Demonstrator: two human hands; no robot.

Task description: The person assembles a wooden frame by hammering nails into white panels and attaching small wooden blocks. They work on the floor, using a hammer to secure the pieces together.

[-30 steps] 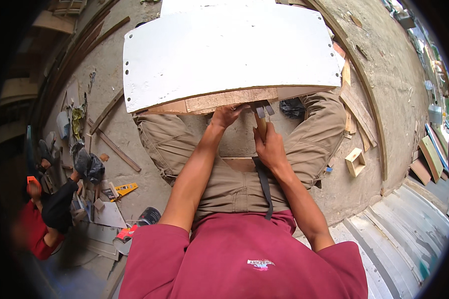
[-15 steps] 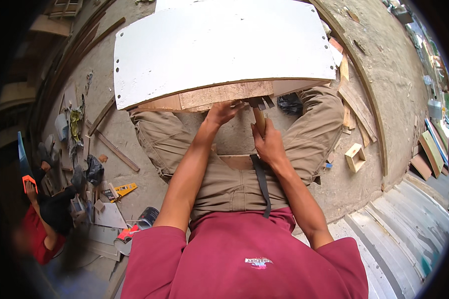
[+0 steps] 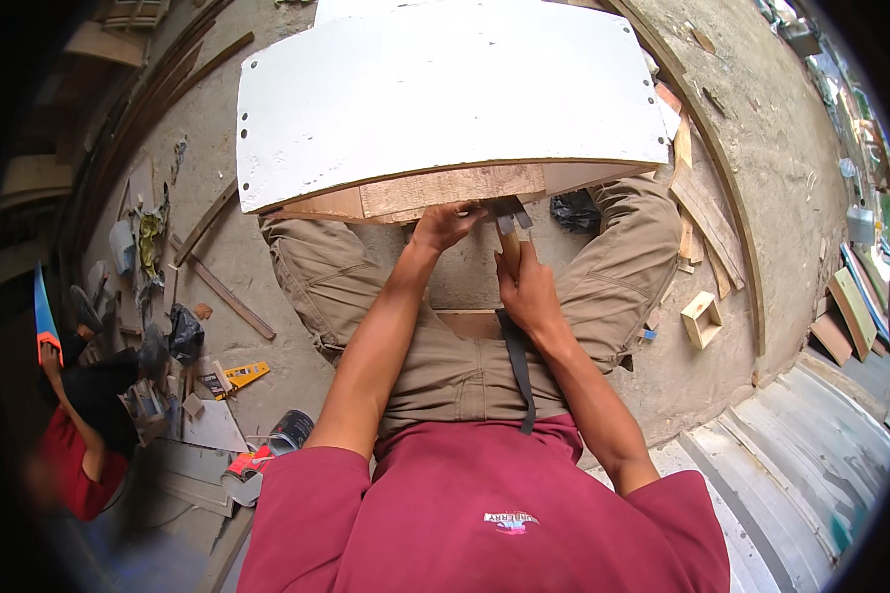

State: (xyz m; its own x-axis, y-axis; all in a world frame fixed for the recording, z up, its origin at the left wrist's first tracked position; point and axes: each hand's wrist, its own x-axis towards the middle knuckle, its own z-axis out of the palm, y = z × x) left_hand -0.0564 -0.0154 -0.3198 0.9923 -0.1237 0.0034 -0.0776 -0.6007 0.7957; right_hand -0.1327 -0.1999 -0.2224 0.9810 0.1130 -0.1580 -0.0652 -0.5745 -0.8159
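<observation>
A wide white panel (image 3: 455, 89) with dark round marks at both ends rests across my lap, fixed to a raw wooden piece (image 3: 455, 188) along its near edge. My left hand (image 3: 445, 225) is closed just below that wood, fingertips pinched together; whatever they pinch is too small to make out. In my right hand (image 3: 531, 289) is a claw hammer (image 3: 507, 237), gripped by its wooden handle. Its dark metal head is right beside my left fingertips, close under the wood's edge. The panel's underside is hidden.
A small wooden box (image 3: 702, 319) and wood strips (image 3: 707, 212) lie at right, near corrugated metal sheets (image 3: 801, 435). At left are a yellow-handled tool (image 3: 242, 377), cans (image 3: 289, 432) and scraps. A co-worker there holds a blue-bladed handsaw (image 3: 45, 306).
The hammer head has moved slightly left, nearer my left fingers. The white panel has shifted a little to the right. The co-worker's handsaw and hand have moved slightly.
</observation>
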